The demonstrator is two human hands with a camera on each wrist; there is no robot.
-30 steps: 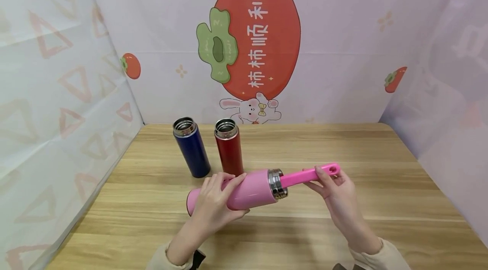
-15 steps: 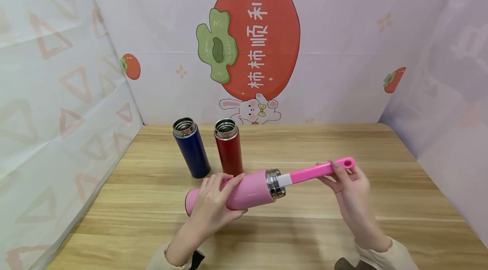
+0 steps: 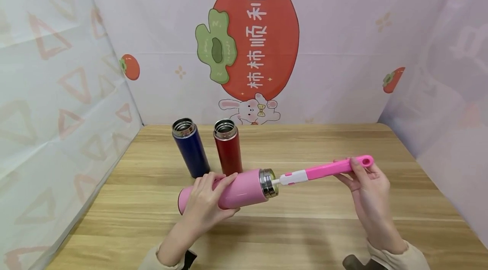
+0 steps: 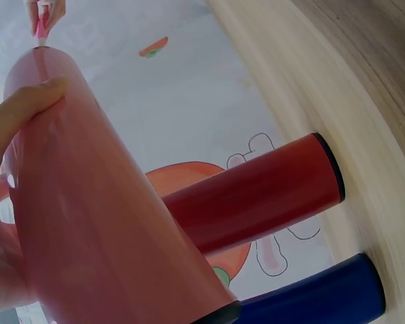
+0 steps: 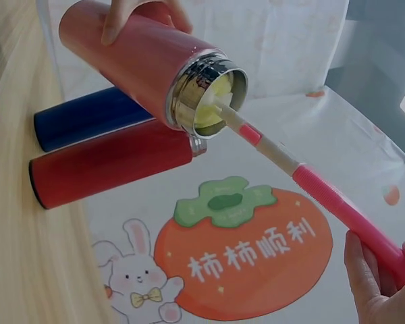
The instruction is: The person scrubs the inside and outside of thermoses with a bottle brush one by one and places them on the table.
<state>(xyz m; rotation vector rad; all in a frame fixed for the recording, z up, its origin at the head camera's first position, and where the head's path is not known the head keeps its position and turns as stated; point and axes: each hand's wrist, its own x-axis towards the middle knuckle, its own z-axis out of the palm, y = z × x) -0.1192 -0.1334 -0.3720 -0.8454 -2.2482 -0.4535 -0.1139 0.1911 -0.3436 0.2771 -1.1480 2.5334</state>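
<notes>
My left hand [image 3: 206, 202] grips a pink thermos bottle [image 3: 244, 189] round its body, tilted nearly on its side with the steel mouth facing right. Near its hanging hole, my right hand [image 3: 370, 189] pinches the pink handle of a bottle brush [image 3: 328, 169]. The brush's white neck leads into the bottle mouth. In the right wrist view, a yellow sponge head [image 5: 217, 101] shows just inside the steel rim. The left wrist view shows the pink bottle [image 4: 101, 202] from its base end, with the left thumb lying along it.
Behind the pink bottle, a blue thermos bottle [image 3: 192, 151] and a red thermos bottle [image 3: 229, 151] stand upright without lids on the wooden table [image 3: 305, 232]. The red one is close behind my left hand. A printed cloth backdrop [image 3: 335, 71] rises at the table's far edge.
My right hand has moved right, drawing the brush outward so its white neck and the sponge at the mouth now show. The left hand and pink bottle have shifted slightly left.
</notes>
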